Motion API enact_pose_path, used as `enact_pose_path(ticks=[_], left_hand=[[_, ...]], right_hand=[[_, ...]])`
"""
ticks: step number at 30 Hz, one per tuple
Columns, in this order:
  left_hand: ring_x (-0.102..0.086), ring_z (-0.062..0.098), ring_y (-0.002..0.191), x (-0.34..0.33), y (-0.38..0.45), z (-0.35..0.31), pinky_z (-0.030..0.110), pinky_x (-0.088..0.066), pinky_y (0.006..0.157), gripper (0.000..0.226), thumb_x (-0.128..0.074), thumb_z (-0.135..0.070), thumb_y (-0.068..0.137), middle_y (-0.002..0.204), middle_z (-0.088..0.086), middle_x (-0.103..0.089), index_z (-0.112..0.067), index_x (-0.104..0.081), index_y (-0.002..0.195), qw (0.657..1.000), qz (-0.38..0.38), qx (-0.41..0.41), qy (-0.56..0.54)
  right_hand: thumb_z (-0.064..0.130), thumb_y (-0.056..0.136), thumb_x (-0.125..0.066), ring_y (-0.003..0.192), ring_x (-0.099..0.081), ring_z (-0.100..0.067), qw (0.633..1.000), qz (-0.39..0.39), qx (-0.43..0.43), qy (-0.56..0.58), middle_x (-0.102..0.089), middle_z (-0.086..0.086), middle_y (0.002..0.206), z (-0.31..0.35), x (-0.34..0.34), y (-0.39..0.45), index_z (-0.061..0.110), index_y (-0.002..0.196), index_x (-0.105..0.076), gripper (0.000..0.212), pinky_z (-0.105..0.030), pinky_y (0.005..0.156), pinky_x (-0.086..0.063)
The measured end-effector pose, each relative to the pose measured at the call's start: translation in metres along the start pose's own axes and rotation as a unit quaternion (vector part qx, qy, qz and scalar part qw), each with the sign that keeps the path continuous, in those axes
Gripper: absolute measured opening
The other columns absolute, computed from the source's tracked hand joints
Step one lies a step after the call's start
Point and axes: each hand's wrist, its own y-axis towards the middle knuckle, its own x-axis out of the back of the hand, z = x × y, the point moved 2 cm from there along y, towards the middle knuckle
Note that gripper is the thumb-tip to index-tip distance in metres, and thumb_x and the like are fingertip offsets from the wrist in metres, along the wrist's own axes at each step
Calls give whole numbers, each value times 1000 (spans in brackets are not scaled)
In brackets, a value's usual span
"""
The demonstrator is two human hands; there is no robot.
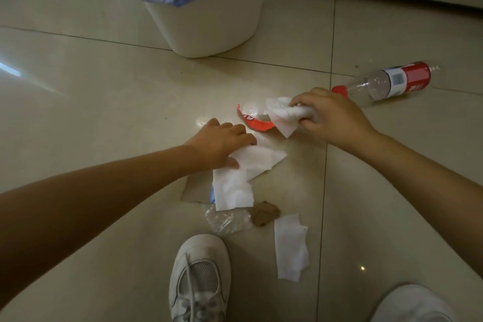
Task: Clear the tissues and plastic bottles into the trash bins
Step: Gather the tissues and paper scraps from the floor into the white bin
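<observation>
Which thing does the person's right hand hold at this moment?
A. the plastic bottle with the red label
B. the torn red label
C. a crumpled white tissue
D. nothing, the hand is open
C: the right hand is closed around a crumpled white tissue, while the plastic bottle lies on the floor behind it, not in the grip.

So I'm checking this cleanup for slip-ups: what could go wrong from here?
The left hand lies flat on the big tissue without pinching it, so it may slide away. The bottle lies on its side and could roll if bumped. The small tissue by the shoe may get trodden on.
</observation>
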Motion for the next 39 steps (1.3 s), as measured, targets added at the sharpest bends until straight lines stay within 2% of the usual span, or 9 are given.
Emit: enact_pose_path(ticks=[3,10,12,16,20,26,30,35,39], left_hand=[[-56,14,105,15,10,3,30,-31,89,36,-57,-34,91,123,-10,-59,-29,-52,126,999,-40,5,-23],[-63,12,88,56,7,13,30,-43,81,29,-61,-33,90,106,-7,-69,-32,-63,118,974,-146,62,-162],[-62,6,81,73,1,16,27,-49,76,26,-65,-34,87,99,-11,-69,-39,-64,112,949,-156,92,-258],[-63,1,78,107,-11,24,25,-55,74,25,-70,-33,83,91,-17,-65,-42,-63,104,898,-182,110,-386],[-65,-2,77,142,-26,28,13,-51,70,26,-75,-27,79,85,-18,-68,-39,-66,100,844,-255,113,-458],[-69,10,71,190,-51,29,17,-53,62,28,-76,-17,78,86,0,-71,-24,-69,105,787,-359,90,-493],[-69,12,85,223,-64,35,25,-58,71,31,-74,-19,79,98,-2,-70,-20,-67,109,754,-445,85,-475],[-69,6,84,270,-67,58,23,-58,68,37,-75,-23,78,96,-6,-70,-27,-60,112,676,-530,129,-496],[-70,4,76,301,-57,87,22,-57,60,39,-75,-23,80,89,-3,-71,-30,-56,113,617,-577,158,-512]], right_hand=[[20,78,-62,91,-60,-22,1000,-15,-14,-8,-62,5,105,1,9,-3,32,109,-62,34,-43,71,-52],[22,79,-68,98,-60,-16,995,-77,-34,54,-65,9,109,7,42,-11,32,112,-62,35,-42,78,-52],[20,80,-71,90,-60,-12,987,-91,-55,120,-65,8,102,11,53,-12,30,111,-63,34,-40,75,-53],[19,80,-74,88,-61,-5,961,-98,-102,238,-62,7,105,22,76,-8,29,113,-59,38,-20,66,-55],[16,77,-76,86,-67,-13,912,-104,-138,371,-68,3,100,38,100,2,25,116,-59,43,-25,64,-53],[19,71,-80,83,-70,-15,871,-118,-107,464,-72,4,94,70,141,17,31,106,-64,40,-27,66,-53],[26,62,-78,86,-70,-14,847,-109,-62,517,-70,5,95,100,173,34,28,108,-61,48,-26,69,-55],[13,75,-77,86,-70,-17,814,-155,-31,560,-68,-1,105,140,199,81,26,108,-60,38,-24,62,-54],[12,76,-77,92,-68,-18,805,-191,-17,562,-64,3,110,163,209,126,25,115,-58,46,-28,63,-57]])
